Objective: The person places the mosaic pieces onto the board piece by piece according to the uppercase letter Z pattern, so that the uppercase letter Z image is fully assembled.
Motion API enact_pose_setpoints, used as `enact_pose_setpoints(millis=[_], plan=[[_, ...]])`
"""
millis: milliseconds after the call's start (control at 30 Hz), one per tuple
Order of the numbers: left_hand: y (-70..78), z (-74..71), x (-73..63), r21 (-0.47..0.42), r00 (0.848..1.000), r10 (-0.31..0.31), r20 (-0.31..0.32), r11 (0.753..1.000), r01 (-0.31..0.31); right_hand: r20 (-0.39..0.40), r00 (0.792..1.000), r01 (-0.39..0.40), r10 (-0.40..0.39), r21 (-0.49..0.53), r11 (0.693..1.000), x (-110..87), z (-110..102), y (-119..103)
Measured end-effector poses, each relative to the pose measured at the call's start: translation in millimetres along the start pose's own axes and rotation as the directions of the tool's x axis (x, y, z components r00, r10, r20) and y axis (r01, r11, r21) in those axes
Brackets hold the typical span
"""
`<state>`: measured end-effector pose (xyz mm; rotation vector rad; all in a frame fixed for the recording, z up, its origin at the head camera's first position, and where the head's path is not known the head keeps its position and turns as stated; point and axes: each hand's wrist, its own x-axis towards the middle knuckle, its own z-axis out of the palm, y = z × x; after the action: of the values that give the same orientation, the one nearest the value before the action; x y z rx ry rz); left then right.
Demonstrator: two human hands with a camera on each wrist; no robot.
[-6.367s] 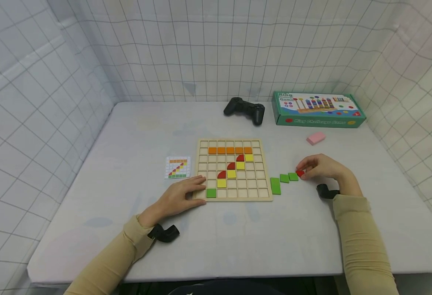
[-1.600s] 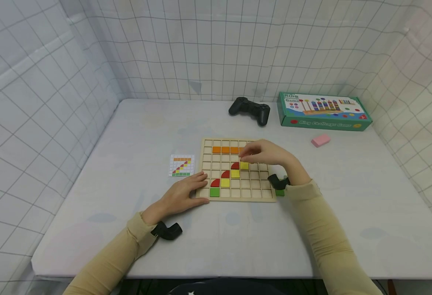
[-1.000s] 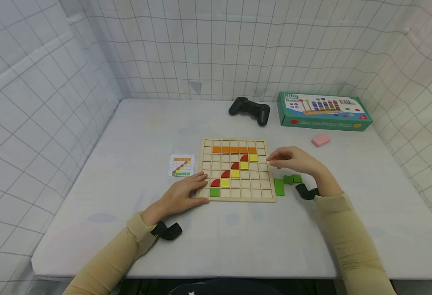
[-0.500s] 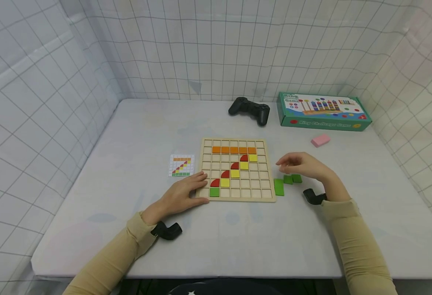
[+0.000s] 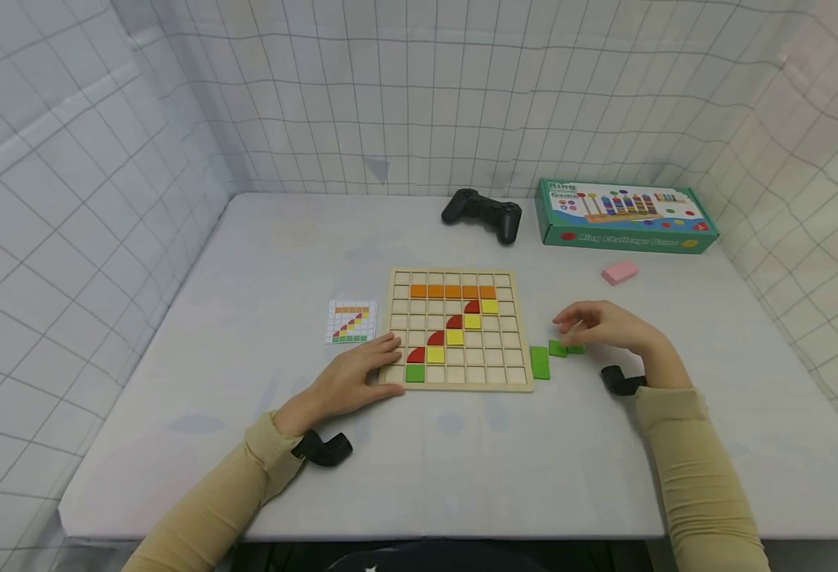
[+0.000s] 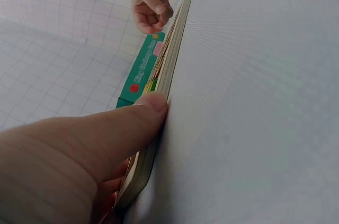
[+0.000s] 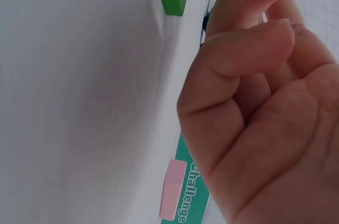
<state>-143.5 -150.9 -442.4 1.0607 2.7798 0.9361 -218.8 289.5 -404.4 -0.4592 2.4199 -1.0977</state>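
Note:
My left hand (image 5: pixel 350 377) rests on the lower left corner of a wooden grid board (image 5: pixel 486 356), fingers extended over its side. In the left wrist view its thumb (image 6: pixel 143 115) presses the board's edge. The board bears an orange row (image 5: pixel 453 291), a diagonal of red quarter-round tiles (image 5: pixel 454 322) and yellow tiles (image 5: pixel 454 338), and one green tile (image 5: pixel 415 372). My right hand (image 5: pixel 604 327) hovers above small green tiles (image 5: pixel 558 348) on the table, holding nothing, its fingers loosely bent. A larger green piece (image 5: pixel 540 362) lies against the board's right side.
A pattern card (image 5: pixel 350 322) lies left of the board. Behind are a black game controller (image 5: pixel 483 214) and a green game box (image 5: pixel 627 218). A pink block (image 5: pixel 619 272) sits in front of the box. Gridded cloth walls surround the white table (image 5: pixel 419 469).
Two more red tiles now sit on the board than 6.4 seconds ago. My right hand has withdrawn from the board rightward, down to the small green tiles. The left hand stays put.

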Motion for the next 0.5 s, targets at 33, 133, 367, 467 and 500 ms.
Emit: enact_pose_setpoints(millis=[33, 133, 367, 467, 500], plan=[[0.2, -0.1, -0.1, 0.0, 1.0, 0.0, 0.0, 1.0, 0.0, 0.001, 1.0, -0.004, 0.004, -0.002, 1.0, -0.7, -0.7, 1.5], [0.9, -0.3, -0.2, 0.002, 1.0, 0.0, -0.001, 1.0, 0.0, 0.002, 1.0, -0.01, 0.01, -0.003, 1.0, -2.4, -2.7, 6.0], [2.3, -0.5, 0.1, -0.001, 1.0, 0.008, -0.009, 1.0, -0.008, 0.017, 0.999, -0.037, 0.037, -0.009, 0.999, -5.9, -6.7, 10.0], [2.6, -0.7, 0.1, 0.0, 1.0, 0.01, -0.012, 1.0, -0.01, 0.038, 0.998, -0.044, 0.045, -0.019, 0.999, -6.6, -7.5, 10.0], [2.7, -0.8, 0.1, 0.0, 1.0, 0.009, -0.013, 1.0, -0.009, 0.044, 0.998, -0.045, 0.046, -0.022, 0.999, -6.8, -7.7, 10.0]])
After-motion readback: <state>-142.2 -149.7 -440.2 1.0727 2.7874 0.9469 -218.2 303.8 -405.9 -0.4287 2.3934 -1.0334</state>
